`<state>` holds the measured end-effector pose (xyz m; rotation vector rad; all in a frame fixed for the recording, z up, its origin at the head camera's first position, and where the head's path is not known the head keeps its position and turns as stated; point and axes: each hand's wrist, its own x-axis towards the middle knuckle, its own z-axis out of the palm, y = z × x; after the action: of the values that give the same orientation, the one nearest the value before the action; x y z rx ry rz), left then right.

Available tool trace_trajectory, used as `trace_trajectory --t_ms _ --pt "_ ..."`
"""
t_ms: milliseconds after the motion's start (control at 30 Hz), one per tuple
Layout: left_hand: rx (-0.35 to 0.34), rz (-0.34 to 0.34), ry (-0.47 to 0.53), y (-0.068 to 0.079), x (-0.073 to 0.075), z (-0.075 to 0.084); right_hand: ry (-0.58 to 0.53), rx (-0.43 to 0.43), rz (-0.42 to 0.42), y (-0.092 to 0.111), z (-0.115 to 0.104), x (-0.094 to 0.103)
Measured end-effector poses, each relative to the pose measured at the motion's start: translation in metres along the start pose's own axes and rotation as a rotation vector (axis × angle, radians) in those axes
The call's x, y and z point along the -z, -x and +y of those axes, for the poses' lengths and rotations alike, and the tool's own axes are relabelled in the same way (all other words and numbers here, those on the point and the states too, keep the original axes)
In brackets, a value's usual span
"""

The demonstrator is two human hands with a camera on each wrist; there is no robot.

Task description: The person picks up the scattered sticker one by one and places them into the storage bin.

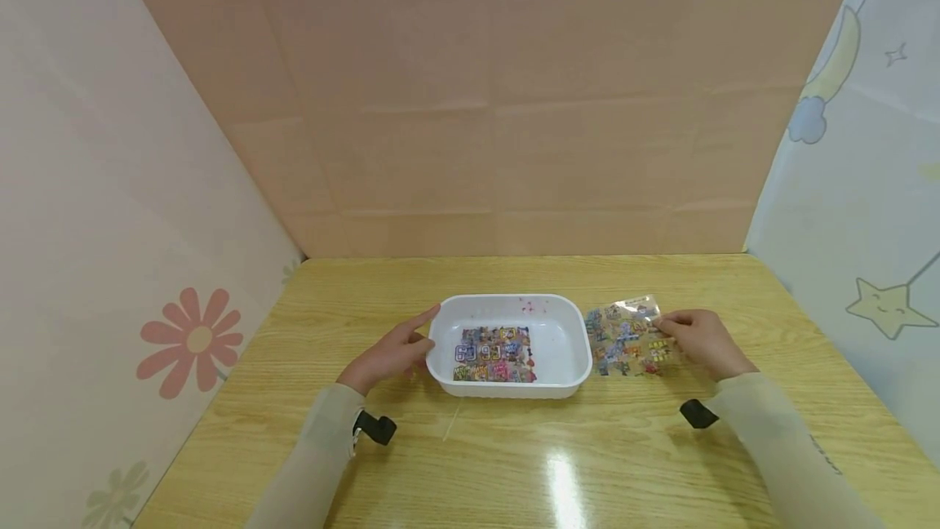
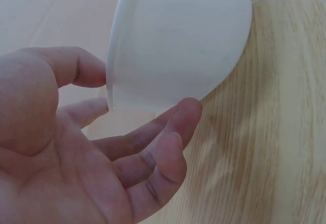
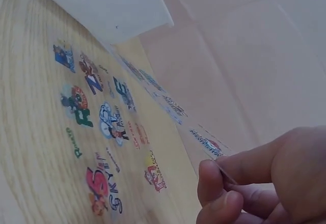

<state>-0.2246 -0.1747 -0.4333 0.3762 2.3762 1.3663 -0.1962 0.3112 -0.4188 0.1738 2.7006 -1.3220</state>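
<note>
A white plastic tray (image 1: pixel 561 349) sits mid-table and holds a sheet of printed colourful stickers (image 1: pixel 495 353). At its left end my left hand (image 1: pixel 389 356) touches the rim with thumb and index fingertips. In the left wrist view the other fingers bend loosely near the tray's outer wall (image 2: pixel 178 46). To the right of the tray, a clear sheet of colourful lettered stickers (image 1: pixel 624 341) lies partly over the wood. My right hand (image 1: pixel 703 340) pinches its right edge between thumb and fingers. The right wrist view shows the pinched corner by the fingertips (image 3: pixel 211 180).
The wooden table (image 1: pixel 507 464) has a bright glare patch near its front. A thin pale strip (image 1: pixel 451 421) lies in front of the tray. Small red marks (image 1: pixel 530 307) show on the tray's back wall. Pinkish paper (image 1: pixel 485 104) stands behind, patterned panels on both sides.
</note>
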Motion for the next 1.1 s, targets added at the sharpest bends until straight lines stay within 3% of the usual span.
trace_trajectory --t_ms 400,1100 --pt "-0.003 -0.028 0.03 0.001 0.001 -0.001 -0.052 -0.008 -0.007 0.003 -0.001 0.006" --pt "-0.006 -0.011 0.028 0.0 0.0 -0.001 -0.161 0.015 -0.022 0.005 -0.02 0.018"
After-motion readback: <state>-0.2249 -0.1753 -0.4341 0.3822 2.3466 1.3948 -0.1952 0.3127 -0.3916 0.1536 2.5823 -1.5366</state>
